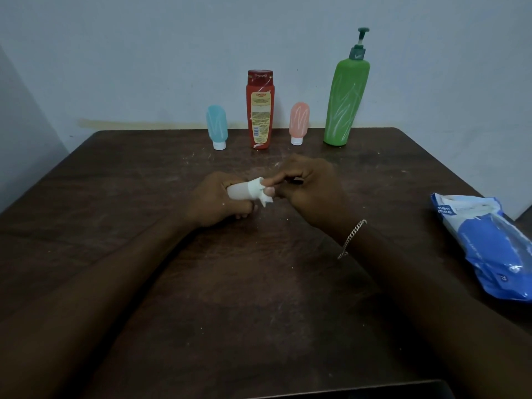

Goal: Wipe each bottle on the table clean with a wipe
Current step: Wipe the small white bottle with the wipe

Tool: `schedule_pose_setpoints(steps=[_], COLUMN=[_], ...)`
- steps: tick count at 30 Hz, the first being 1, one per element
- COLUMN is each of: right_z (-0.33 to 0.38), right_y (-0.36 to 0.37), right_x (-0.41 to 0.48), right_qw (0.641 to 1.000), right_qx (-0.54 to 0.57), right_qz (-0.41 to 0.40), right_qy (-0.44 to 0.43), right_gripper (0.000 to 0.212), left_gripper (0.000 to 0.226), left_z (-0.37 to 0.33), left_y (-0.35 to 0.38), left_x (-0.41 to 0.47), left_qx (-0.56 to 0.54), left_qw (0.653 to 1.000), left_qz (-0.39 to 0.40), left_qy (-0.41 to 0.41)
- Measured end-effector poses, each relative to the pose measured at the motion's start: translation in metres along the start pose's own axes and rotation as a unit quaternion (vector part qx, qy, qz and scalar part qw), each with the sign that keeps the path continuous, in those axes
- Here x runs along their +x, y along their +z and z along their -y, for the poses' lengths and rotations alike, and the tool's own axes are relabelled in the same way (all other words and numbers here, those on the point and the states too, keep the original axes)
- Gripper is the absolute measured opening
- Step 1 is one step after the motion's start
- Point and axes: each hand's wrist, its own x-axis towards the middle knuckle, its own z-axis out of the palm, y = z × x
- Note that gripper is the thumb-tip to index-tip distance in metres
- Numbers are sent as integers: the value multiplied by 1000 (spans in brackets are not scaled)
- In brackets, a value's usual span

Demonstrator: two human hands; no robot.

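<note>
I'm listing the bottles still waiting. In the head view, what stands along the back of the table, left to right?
blue tube → red bottle → pink tube → green pump bottle

We count 5 bottles in all: 3 small squeeze ones, i.e. 1 blue bottle [216,126], 1 pink bottle [299,121], 1 whitish bottle [237,192]; plus 1 red bottle [260,110] & 1 green pump bottle [345,102]. Wipes: 1 wipe [257,186] out, 1 wipes pack [486,246]. Grips: 2, left grip [214,203] & right grip [315,188]. Also 1 bracelet [352,237], 1 tabletop [259,289] under it all.
</note>
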Motion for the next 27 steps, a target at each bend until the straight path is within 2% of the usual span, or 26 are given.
schedule_pose_setpoints(steps=[4, 8, 10, 13, 15, 19, 23, 27], right_z=[-1, -4, -2, -15, -32, -55, -75, -97], right_y=[2, -1, 0, -9, -19, -40, -59, -74], right_x=[3, -3, 0, 5, 5, 7, 11, 8], right_qw=[999, 999, 993, 977, 967, 936, 901, 858], right_qx=[19, 37, 104, 169, 185, 253, 263, 241], right_qz=[-25, -3, -5, -27, -61, -146, -256, -343], right_qy=[19, 17, 52, 128, 164, 195, 233, 297], right_gripper=[16, 15, 16, 14, 11, 11, 25, 16], left_gripper=[30, 21, 14, 23, 32, 36, 20, 25], left_z=[-2, 2, 0, -8, -16, -31, -46, -74], left_y=[3, 1, 1, 7, 10, 11, 11, 16], left_x=[-1, -1, -2, -4, -4, -6, 6, 33], left_qx=[24, -20, -45, -43, -40, -162, -111, -33], left_qw=[1000, 1000, 998, 996, 995, 984, 993, 999], left_qz=[4, -6, -32, -71, -91, -57, -14, -2], left_qy=[5, 2, 5, -1, -6, -43, -42, -20])
